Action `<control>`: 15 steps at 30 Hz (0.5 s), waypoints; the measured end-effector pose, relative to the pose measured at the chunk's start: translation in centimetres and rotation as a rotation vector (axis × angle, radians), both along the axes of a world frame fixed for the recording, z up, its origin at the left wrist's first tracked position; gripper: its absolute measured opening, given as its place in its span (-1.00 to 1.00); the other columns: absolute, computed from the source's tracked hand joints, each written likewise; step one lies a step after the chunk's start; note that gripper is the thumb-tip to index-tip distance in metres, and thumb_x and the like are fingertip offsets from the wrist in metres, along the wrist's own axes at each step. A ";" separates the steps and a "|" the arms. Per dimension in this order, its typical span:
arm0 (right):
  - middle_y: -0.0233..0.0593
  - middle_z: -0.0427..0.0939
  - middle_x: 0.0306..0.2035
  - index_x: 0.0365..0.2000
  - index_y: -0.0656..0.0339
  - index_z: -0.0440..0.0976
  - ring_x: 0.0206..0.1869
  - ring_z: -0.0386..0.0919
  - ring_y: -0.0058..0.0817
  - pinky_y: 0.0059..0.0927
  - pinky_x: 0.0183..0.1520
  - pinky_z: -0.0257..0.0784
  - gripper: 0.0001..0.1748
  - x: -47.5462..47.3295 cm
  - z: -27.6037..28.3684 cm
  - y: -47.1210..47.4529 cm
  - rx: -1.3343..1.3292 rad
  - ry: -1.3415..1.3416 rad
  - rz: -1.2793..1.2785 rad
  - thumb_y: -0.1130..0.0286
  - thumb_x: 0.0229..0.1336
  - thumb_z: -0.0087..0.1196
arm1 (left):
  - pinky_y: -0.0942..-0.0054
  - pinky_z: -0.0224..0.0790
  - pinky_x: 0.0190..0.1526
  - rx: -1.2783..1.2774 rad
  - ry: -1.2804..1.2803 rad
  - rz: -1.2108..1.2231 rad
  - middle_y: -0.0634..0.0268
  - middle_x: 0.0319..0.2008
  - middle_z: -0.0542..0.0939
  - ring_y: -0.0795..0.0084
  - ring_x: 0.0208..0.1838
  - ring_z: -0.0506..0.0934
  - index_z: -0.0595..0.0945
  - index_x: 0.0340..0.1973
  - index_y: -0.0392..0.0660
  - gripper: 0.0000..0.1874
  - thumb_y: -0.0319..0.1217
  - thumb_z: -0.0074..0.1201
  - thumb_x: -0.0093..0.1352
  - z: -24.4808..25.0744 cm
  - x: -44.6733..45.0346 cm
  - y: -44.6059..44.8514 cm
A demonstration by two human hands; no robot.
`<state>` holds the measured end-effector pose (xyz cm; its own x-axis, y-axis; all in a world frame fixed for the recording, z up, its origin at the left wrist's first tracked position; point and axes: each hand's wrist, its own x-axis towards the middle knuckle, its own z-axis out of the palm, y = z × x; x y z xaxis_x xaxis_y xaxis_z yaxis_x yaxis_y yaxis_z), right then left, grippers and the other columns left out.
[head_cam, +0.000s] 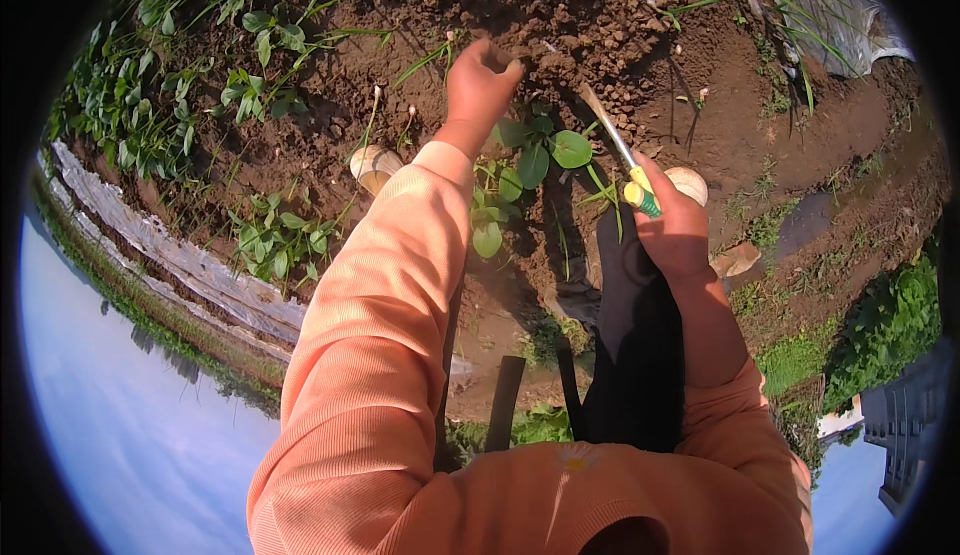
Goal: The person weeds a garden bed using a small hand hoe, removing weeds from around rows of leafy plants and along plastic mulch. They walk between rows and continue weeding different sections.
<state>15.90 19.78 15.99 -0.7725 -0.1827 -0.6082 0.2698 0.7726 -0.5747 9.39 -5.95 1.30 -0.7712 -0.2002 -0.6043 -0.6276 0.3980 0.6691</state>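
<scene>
My right hand (671,217) is closed around the yellow and green handle of a small garden hand tool (616,137). Its metal shaft slants up and left, and the soil-stained tip meets the loose clods. To the left, my left hand (484,86) reaches down to the crumbled brown soil (547,15), thumb and fingers curled towards each other. Whether anything is between those fingertips is hidden. A small whitish piece (550,46) lies in the soil just right of them. Below this hand grows a broad-leaved green plant (534,165).
Pink-white bulbs with thin green shoots, such as one bulb (377,92), stand in the soil on both sides. Leafy plants (124,105) grow at left. Plastic mulch film (832,15) covers ground at upper right, and more film (187,255) runs along the left. My shoe tips (373,165) stand near the plants.
</scene>
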 end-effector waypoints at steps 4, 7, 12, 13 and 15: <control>-0.10 0.59 -0.39 0.20 -0.08 0.26 -0.37 0.55 -0.09 -0.19 -0.33 0.44 -0.24 -2.4 -0.5 -1.2 0.070 0.032 0.158 0.47 -0.11 0.17 | 0.50 0.44 -0.28 0.027 0.098 0.461 0.21 -0.39 0.64 0.44 -0.34 0.58 0.62 -0.26 -0.24 -0.82 -0.48 0.19 0.23 -2.0 -1.8 -4.2; -0.12 0.58 -0.45 0.19 -0.08 0.25 -0.41 0.55 -0.11 -0.18 -0.34 0.45 -0.24 -4.8 -1.1 -3.0 0.245 0.018 0.349 0.43 -0.11 0.18 | 0.37 0.46 -0.16 -0.297 -0.146 0.066 0.01 -0.30 0.65 0.17 -0.24 0.62 0.64 -0.17 -0.24 -0.73 -0.49 0.13 0.20 -3.6 -2.5 -5.6; -0.10 0.55 -0.52 -0.05 0.15 0.47 -0.43 0.55 -0.11 -0.11 -0.40 0.44 -0.57 -9.7 -1.1 -5.2 0.214 0.144 0.489 0.51 -0.03 0.02 | 0.26 0.45 -0.08 -0.434 -0.181 -0.362 -0.10 -0.26 0.62 -0.01 -0.16 0.59 0.64 -0.19 -0.27 -0.72 -0.48 0.01 0.20 -3.8 -3.1 -5.2; -0.10 0.55 -0.52 -0.06 0.16 0.47 -0.43 0.55 -0.11 -0.11 -0.40 0.44 -0.58 -10.3 -0.8 -5.4 0.209 0.139 0.493 0.51 -0.03 0.02 | 0.25 0.45 -0.07 -0.434 -0.234 -0.417 -0.11 -0.25 0.62 -0.01 -0.14 0.59 0.64 -0.21 -0.28 -0.73 -0.46 0.01 0.20 -3.8 -3.3 -4.9; -0.09 0.55 -0.52 -0.08 0.18 0.48 -0.43 0.55 -0.10 -0.11 -0.39 0.44 -0.59 -11.3 -0.3 -5.6 0.189 0.144 0.500 0.52 -0.03 0.02 | 0.24 0.44 -0.06 -0.446 -0.332 -0.517 -0.12 -0.22 0.61 -0.01 -0.10 0.58 0.64 -0.26 -0.32 -0.74 -0.43 0.01 0.21 -3.6 -3.8 -4.0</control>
